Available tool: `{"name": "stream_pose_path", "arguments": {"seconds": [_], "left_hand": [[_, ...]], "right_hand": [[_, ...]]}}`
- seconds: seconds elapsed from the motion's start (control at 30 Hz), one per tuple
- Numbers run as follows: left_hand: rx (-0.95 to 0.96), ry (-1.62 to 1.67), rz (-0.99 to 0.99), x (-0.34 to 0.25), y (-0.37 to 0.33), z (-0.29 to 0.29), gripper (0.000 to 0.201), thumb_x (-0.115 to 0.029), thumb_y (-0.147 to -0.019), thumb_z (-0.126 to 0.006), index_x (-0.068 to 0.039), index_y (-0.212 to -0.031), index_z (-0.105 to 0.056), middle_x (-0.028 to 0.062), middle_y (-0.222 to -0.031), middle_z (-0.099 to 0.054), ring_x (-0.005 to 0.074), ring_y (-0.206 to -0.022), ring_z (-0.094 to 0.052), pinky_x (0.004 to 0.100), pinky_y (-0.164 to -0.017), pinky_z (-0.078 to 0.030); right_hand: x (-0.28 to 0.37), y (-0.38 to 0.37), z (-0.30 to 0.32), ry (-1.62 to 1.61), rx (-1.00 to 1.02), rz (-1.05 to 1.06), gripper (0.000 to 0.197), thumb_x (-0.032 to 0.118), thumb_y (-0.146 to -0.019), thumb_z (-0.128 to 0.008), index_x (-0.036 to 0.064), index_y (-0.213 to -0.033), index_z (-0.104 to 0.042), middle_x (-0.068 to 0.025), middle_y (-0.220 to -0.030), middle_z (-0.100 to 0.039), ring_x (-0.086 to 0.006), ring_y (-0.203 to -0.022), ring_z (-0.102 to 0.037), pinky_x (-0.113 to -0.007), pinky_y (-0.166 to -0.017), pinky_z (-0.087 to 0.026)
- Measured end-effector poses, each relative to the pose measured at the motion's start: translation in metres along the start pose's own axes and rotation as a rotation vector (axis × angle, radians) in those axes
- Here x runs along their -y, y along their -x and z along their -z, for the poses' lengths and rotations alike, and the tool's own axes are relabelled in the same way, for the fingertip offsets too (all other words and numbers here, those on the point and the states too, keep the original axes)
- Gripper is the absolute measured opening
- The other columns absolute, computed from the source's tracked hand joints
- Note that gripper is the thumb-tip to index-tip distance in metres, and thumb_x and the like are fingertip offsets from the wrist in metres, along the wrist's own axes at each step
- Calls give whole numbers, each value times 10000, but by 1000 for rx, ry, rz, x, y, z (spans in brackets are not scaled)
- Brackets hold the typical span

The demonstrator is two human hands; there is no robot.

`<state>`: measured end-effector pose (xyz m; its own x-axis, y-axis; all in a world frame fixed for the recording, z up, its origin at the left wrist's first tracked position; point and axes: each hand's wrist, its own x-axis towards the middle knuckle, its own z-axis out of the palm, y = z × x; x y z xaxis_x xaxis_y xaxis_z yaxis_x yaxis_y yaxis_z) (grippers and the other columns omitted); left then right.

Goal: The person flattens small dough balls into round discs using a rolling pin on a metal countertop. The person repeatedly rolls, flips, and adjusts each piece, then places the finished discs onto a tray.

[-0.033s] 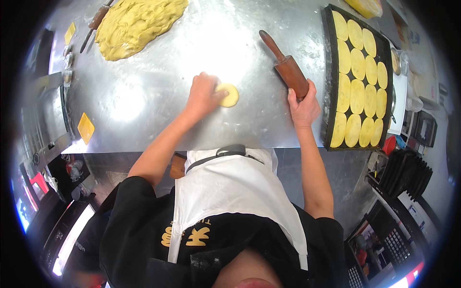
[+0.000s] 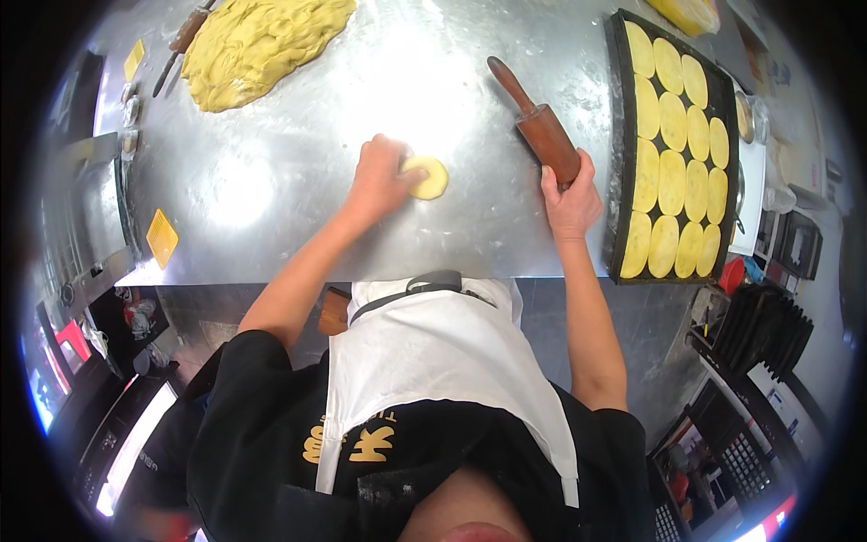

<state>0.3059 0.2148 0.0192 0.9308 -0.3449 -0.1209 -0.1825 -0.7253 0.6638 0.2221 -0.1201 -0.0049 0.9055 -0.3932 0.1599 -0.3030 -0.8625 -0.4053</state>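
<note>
On the metal table, a small round disc of pale yellow dough (image 2: 432, 178) lies in front of me, left of the middle. My left hand (image 2: 380, 173) is closed at its left edge, with the thumb over the dough and the other fingers curled. Farther right, my right hand (image 2: 574, 200) grips the near handle of a brown wooden rolling pin (image 2: 547, 141). The pin slants away to the left and sits apart from the disc. Beside that hand, a dark tray (image 2: 719, 96) holds rows of flattened oval dough pieces (image 2: 671, 181).
A large mass of yellow dough (image 2: 262, 52) covers the far left of the table (image 2: 271, 244). Another rolling pin (image 2: 188, 32) lies beside it. Two yellow scrapers, one near (image 2: 162, 238) and one far (image 2: 134, 60), are along the left edge. A yellow bag (image 2: 688, 14) is at the far right.
</note>
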Motion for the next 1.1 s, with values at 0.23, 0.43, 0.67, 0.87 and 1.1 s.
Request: {"name": "stream_pose_path", "arguments": {"seconds": [0.23,0.43,0.67,0.87,1.1], "left_hand": [[-553,-133,-173,9,-76,25,408,-124,-944,-778,24,-1263,-570,272,-1340,-640,453,-1179,-649,488,-997,-539],[-545,-292,-214,13,-89,-23,386,-148,-914,-775,52,-1165,-560,340,-1463,-548,527,-1343,-528,556,-1172,-423],[-212,-169,-289,-49,65,-59,656,-189,-904,-810,43,-1436,-503,317,-1494,-535,523,-1365,-519,546,-1175,-430],[-378,-219,-74,-76,60,-56,856,-388,-960,-781,69,-1571,-395,277,-1642,-414,462,-1529,-380,543,-1274,-302],[-310,-306,45,-53,27,-95,819,-398,-1042,-650,90,-1614,-325,277,-1698,-341,450,-1593,-278,539,-1319,-204]], "right_hand": [[1,-1,5,-64,27,10,737,548,-909,-774,120,-1452,-519,-89,-867,-758,-319,-775,-741,-446,-684,-565],[0,1,7,-123,57,31,744,532,-886,-800,117,-1440,-526,-96,-942,-777,-327,-820,-750,-451,-708,-569],[-5,5,6,-174,34,116,750,505,-863,-831,107,-1423,-531,-94,-916,-763,-327,-804,-740,-452,-704,-567],[-4,5,7,-125,61,194,751,483,-855,-843,101,-1421,-531,-101,-888,-745,-335,-792,-726,-457,-699,-563],[-2,2,3,-108,49,230,782,467,-833,-860,102,-1437,-523,-96,-887,-746,-324,-791,-728,-451,-703,-563]]}}
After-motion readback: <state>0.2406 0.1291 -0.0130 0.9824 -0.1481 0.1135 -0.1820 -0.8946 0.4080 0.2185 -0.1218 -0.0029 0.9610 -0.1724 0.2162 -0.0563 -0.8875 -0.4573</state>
